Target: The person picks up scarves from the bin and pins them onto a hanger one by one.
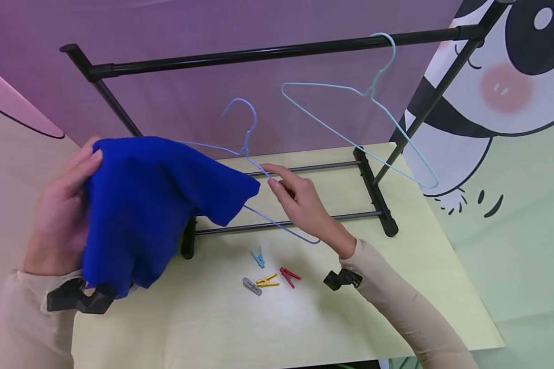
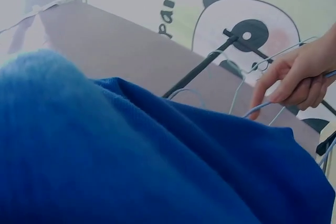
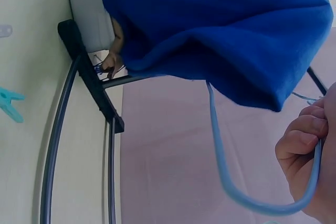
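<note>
A blue garment (image 1: 138, 205) of soft cloth hangs in folds from my left hand (image 1: 60, 220), whose thumb and fingers grip its upper left edge. In the left wrist view the garment (image 2: 157, 150) fills the lower part and covers that hand. My right hand (image 1: 304, 202) pinches the right shoulder of a periwinkle wire hanger (image 1: 248, 141); its hook points up. The hanger's left part goes behind or inside the garment; which one, I cannot tell. In the right wrist view, the hanger's rounded end (image 3: 226, 182) curves below the garment (image 3: 210, 30) to the right hand (image 3: 304, 145).
A pale aqua hanger (image 1: 372, 92) hangs on the right of the black rack's top bar (image 1: 258, 53). The rack stands on a light table (image 1: 203, 318). Several clothespins lie in front: blue (image 1: 259, 258), red (image 1: 288, 275), yellow (image 1: 268, 282) and grey (image 1: 252, 286).
</note>
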A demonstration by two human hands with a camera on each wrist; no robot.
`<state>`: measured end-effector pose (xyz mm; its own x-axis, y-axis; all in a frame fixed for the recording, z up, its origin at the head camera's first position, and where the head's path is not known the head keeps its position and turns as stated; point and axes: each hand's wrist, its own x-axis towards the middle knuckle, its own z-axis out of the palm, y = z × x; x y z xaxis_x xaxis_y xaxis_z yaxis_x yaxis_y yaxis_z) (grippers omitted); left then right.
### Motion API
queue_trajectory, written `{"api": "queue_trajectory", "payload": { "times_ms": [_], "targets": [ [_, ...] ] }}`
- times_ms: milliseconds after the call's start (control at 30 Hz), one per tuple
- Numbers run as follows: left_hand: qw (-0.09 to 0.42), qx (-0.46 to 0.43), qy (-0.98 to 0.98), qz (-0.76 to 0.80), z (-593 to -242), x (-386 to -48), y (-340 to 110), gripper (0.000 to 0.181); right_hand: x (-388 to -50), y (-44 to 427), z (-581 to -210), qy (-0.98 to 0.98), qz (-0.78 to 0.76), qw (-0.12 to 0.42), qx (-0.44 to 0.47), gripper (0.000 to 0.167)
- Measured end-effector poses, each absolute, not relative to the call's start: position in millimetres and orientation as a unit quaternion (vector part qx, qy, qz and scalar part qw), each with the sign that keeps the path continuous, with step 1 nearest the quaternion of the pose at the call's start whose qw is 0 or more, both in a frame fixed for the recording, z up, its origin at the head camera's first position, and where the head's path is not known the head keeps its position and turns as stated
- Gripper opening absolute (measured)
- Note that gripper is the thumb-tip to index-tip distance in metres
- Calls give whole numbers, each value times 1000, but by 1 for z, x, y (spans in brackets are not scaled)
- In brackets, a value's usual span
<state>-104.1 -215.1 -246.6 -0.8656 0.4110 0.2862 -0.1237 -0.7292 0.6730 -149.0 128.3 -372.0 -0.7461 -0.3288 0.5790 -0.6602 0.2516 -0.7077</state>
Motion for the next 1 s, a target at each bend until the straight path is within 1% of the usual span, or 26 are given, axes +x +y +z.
{"api": "queue_trajectory", "payload": {
  "times_ms": [133,267,433,633,767,900,1000],
  "targets": [
    [159,212,350,898,-244,-107,-202,29,-146,128,-366,-766,533,158,324,33],
    [149,221,372,889,-238,-111,-190,27,-143,128,-363,-764,538,153,322,33],
    [135,269,364,881,-224,-116,-180,26,-142,130,-360,-769,537,145,316,34],
    [149,310,360,867,-206,-118,-167,24,-142,135,-355,-760,546,157,315,35],
    [146,310,355,870,-197,-118,-158,25,-140,139,-348,-755,551,161,316,35],
    [132,293,349,880,-190,-117,-151,24,-137,142,-342,-751,554,167,318,36],
    [140,288,364,875,-190,-118,-149,22,-134,144,-338,-744,561,172,319,36]
  ]
}}
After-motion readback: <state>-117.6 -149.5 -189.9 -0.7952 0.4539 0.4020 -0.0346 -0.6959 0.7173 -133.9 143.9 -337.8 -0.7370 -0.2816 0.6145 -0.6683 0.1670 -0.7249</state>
